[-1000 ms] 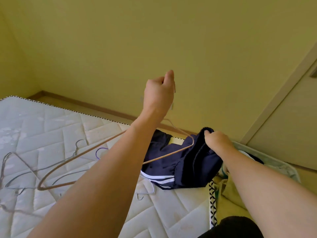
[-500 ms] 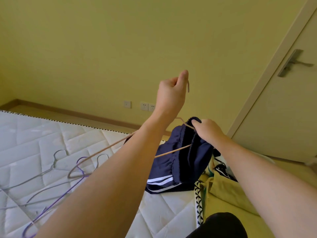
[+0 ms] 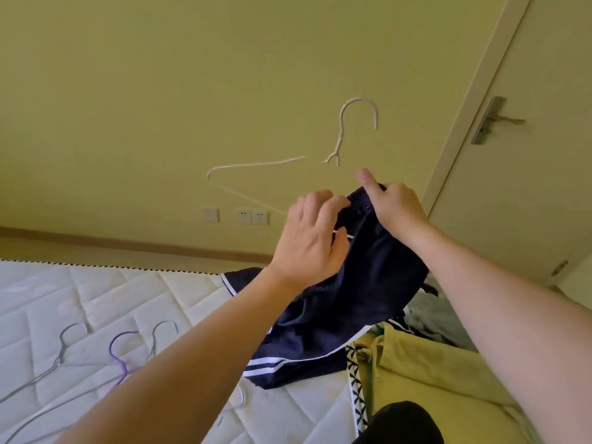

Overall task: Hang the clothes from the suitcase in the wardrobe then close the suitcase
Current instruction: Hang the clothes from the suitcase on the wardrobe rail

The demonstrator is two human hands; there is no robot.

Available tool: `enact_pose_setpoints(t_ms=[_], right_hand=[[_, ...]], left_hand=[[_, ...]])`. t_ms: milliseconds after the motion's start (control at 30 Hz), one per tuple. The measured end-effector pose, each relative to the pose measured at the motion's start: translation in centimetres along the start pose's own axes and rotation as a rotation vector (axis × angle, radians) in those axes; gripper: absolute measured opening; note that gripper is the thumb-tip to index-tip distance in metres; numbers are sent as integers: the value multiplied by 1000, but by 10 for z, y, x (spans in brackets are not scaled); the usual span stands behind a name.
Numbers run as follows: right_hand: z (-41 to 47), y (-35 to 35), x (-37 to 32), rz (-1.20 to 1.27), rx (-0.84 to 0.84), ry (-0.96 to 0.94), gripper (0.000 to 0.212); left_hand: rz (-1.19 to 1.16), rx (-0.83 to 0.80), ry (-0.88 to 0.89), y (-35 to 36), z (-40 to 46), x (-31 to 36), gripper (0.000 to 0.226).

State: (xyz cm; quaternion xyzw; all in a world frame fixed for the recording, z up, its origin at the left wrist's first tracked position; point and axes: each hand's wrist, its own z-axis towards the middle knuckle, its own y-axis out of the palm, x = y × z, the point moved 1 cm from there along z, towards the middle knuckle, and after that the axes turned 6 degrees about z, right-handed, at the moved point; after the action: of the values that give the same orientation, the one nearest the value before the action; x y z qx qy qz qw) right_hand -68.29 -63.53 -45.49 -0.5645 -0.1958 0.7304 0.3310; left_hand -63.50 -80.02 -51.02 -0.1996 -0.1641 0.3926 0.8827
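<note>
One wall (image 3: 160, 91) fills most of the view — flat, matte yellow-green, with three square white sockets (image 3: 237, 216) low down above a brown skirting strip. At the right stands a pale door (image 3: 544, 187) with a grey metal lever handle (image 3: 495, 121). Below lies the mattress (image 3: 112, 302), white and quilted in diamond stitching, edged with black-and-white patterned tape.

Dark navy shorts (image 3: 352, 299) of smooth, slightly sheeny cloth hang in soft folds from both hands down to the mattress corner, white stripes running along the hem. Beside them, past the mattress edge, sits a folded yellow cloth (image 3: 432, 363), with more crumpled clothes behind it; the suitcase itself cannot be made out.

A thin pale wire hanger (image 3: 341, 136) is up in front of the wall, hook curved at the top, its lower bar running down behind the left hand into the shorts. Several more wire hangers (image 3: 121, 357) — grey and purple — lie flat on the mattress.

The right hand (image 3: 394, 206) pinches the waistband at the top, thumb raised. The left hand (image 3: 310, 241) has its fingers curled onto the fabric next to it, gripping the shorts.
</note>
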Motion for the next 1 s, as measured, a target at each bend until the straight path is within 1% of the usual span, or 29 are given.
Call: enact_pose_setpoints(t_ms=[33, 67, 133, 167, 200, 233, 267, 367, 433, 533, 600, 633, 667, 733, 767, 800, 833, 867, 900, 933, 967, 1000], right_hand=[[3, -10, 0, 13, 38, 36, 71], [5, -19, 0, 35, 75, 69, 71], [7, -33, 1, 76, 118, 100, 69], [8, -39, 4, 70, 129, 99, 69], [7, -45, 7, 40, 133, 84, 69], [5, -51, 12, -13, 132, 63, 69], [2, -58, 21, -76, 124, 44, 69], [-10, -88, 61, -293, 125, 16, 74], [-21, -110, 90, -399, 155, 24, 77], [-34, -127, 110, -520, 144, 42, 78], [-37, -128, 110, -601, 132, 49, 78], [-38, -131, 107, -630, 134, 58, 78], [-36, -131, 102, -649, 140, 58, 77], [-33, -143, 89, -657, 178, 82, 73], [-31, -149, 81, -620, 203, 96, 72], [-30, -161, 76, -564, 240, 114, 72], [-34, -177, 72, -506, 284, 129, 72], [-38, -195, 69, -447, 325, 143, 73], [-41, -208, 64, -391, 352, 147, 74], [-46, -223, 59, -365, 382, 161, 74], [-54, -240, 53, -341, 404, 194, 74], [-56, -249, 47, -325, 382, 230, 72]], left_hand=[[-10, -164, 19, 13, -14, 2, 42], [-17, -380, -27, 27, -24, -1, 46], [96, -844, -174, 53, -39, -12, 52], [177, -1018, -208, 62, -40, -18, 52], [241, -1132, -221, 68, -36, -25, 52], [281, -1184, -229, 71, -29, -32, 53], [308, -1188, -248, 70, -20, -42, 56], [386, -1127, -289, 51, 19, -83, 65], [477, -1155, -275, 37, 43, -106, 64], [605, -1243, -187, 29, 66, -114, 58], [686, -1200, -73, 33, 82, -96, 49], [701, -1110, 33, 39, 92, -78, 43], [688, -961, 165, 43, 99, -58, 38], [542, -542, 486, 60, 111, -13, 32], [439, -344, 563, 63, 113, 5, 34], [326, -201, 511, 70, 120, 12, 38], [185, -142, 347, 74, 129, 22, 47], [17, -155, 94, 78, 141, 24, 60], [-166, -238, -160, 77, 152, 23, 74], [-317, -349, -324, 80, 166, 28, 77], [-381, -472, -377, 81, 183, 40, 64], [-381, -550, -355, 79, 195, 48, 43]])
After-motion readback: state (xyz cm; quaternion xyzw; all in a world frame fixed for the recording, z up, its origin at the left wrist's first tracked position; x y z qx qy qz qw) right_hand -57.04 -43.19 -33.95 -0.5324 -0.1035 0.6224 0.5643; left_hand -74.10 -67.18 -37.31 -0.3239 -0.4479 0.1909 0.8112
